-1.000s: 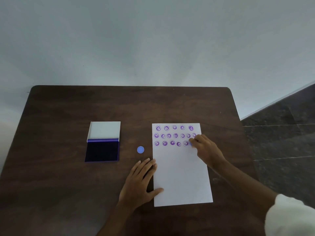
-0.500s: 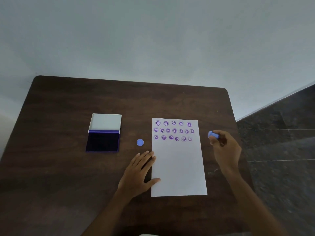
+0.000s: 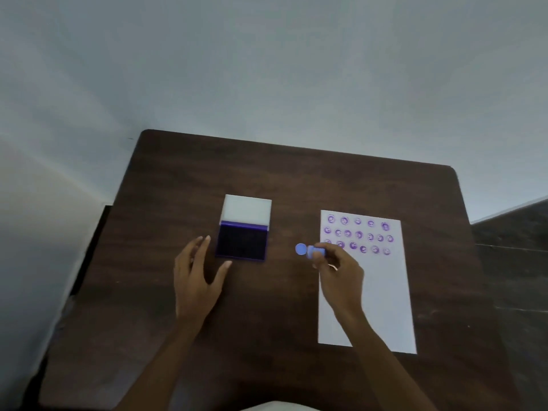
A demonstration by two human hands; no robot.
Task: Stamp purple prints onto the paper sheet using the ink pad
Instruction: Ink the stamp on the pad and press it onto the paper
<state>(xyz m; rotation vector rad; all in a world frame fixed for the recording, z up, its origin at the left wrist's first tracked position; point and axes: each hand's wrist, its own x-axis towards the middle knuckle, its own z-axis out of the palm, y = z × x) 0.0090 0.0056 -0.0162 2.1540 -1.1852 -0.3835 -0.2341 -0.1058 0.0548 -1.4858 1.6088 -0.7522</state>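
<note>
A white paper sheet [image 3: 373,298] lies on the right of the dark wooden table [image 3: 267,179], with three rows of purple round prints [image 3: 358,234] across its top. The open ink pad [image 3: 241,242] sits left of it, dark purple, its white lid [image 3: 247,209] folded back. My right hand [image 3: 341,277] is shut on a small blue stamp [image 3: 316,252] over the paper's left edge, its end pointing left. A round blue cap [image 3: 300,249] lies on the table just beside the stamp. My left hand [image 3: 197,277] hovers open, fingers spread, at the pad's near left corner.
A pale wall rises behind the table. Dark tiled floor [image 3: 513,232] shows past the table's right edge. The lower two thirds of the paper are blank.
My right hand has carried the stamp from the right of the paper leftward to its left edge, beside the cap. My left hand has left the paper and moved left to the ink pad.
</note>
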